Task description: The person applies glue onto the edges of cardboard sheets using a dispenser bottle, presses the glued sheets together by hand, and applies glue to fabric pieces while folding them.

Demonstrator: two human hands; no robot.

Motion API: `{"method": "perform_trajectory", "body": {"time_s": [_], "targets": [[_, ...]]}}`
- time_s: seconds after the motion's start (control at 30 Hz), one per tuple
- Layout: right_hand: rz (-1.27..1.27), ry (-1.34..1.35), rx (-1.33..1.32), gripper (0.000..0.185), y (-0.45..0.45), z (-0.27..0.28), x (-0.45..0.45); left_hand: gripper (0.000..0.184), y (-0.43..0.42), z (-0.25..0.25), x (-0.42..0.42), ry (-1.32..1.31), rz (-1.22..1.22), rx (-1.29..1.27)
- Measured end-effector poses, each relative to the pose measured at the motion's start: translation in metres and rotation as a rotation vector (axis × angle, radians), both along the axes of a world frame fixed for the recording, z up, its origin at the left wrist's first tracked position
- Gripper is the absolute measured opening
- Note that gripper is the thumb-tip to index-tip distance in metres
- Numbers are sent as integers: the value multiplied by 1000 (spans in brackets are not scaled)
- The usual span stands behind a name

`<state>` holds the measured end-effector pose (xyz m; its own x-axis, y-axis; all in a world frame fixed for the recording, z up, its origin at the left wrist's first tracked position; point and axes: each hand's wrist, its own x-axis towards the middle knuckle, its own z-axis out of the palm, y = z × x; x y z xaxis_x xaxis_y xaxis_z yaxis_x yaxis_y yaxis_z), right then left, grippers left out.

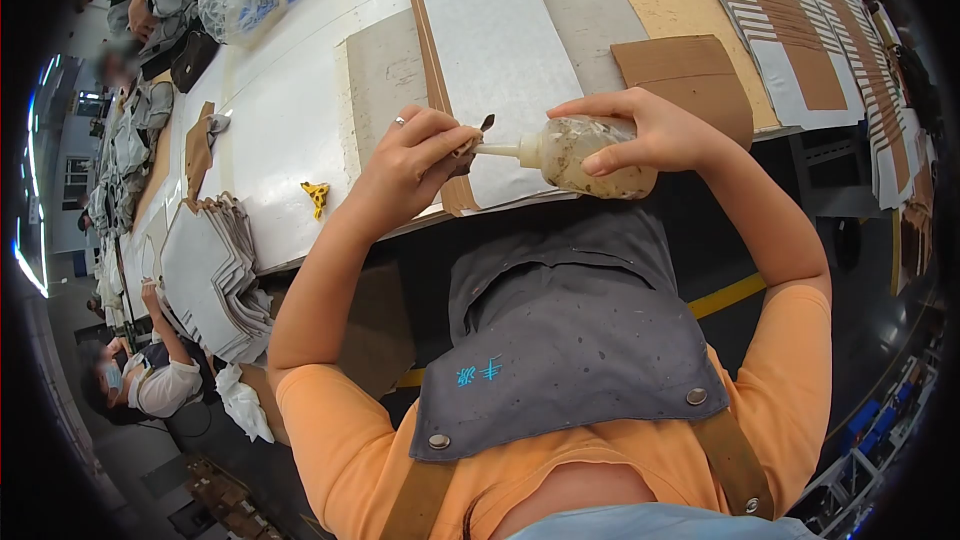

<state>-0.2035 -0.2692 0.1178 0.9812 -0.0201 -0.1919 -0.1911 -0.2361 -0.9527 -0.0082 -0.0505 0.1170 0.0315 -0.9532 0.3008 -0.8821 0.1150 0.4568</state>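
Observation:
My right hand (pixel 645 135) is wrapped round a clear, stained squeeze bottle (pixel 585 162), which lies sideways with its long nozzle pointing left. The nozzle tip meets a small dark brown piece (pixel 465 148) pinched between the fingers of my left hand (pixel 420 155), which wears a ring. Both hands are over the table's near edge. Just behind them lies a large white sheet (pixel 500 50) with brown strips (pixel 430 60) along its left side, on top of a grey board (pixel 380 75).
A brown board (pixel 690 80) lies at right, beyond it rows of white and brown pieces (pixel 790 30). A yellow clip-like object (pixel 316 198) and stacked grey-white pieces (pixel 215 260) are at left. Co-workers (pixel 150 370) sit or stand at far left; a plastic bag (pixel 243 0) is upper left.

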Motion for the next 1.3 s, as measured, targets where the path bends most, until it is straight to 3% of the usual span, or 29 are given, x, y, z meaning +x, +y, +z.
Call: {"method": "perform_trajectory", "body": {"time_s": [0.13, 0.33, 0.63, 0.73, 0.77, 0.8, 0.83, 0.97, 1.07, 1.13, 1.3], "targets": [[10, 152, 371, 59, -5, -17, -1, 30, -1, 3, -1, -125, -94, -49], [-56, 184, 535, 68, -2, -27, -3, 26, 6, 10, -11, -378, -105, -76], [-5, 134, 431, 67, -3, -15, -10, 27, 20, 13, -14, -581, -188, -86], [-63, -6, 875, 63, -45, -22, -25, 26, 37, 1, 2, -610, -193, 33], [-249, -131, 924, 59, -74, -22, -44, 25, 47, -8, 11, -615, -187, 86], [-435, -264, 962, 56, -99, -15, -56, 24, 55, -16, 23, -533, -43, 28], [-425, -403, 928, 51, -93, 3, -59, 24, 59, -20, 32, -446, 95, -29], [-407, -179, 603, 54, -74, -29, -44, 22, 50, -43, 33, 47, 601, -297], [-323, -167, 358, 62, -34, -27, -20, 29, 33, -56, 21, 648, 671, -342], [-268, -189, 204, 66, -21, -30, -13, 35, 29, -63, 20, 781, 650, -392], [-274, -218, 108, 75, -1, -45, -8, 40, 23, -64, 16, 1030, 671, -443]]}}
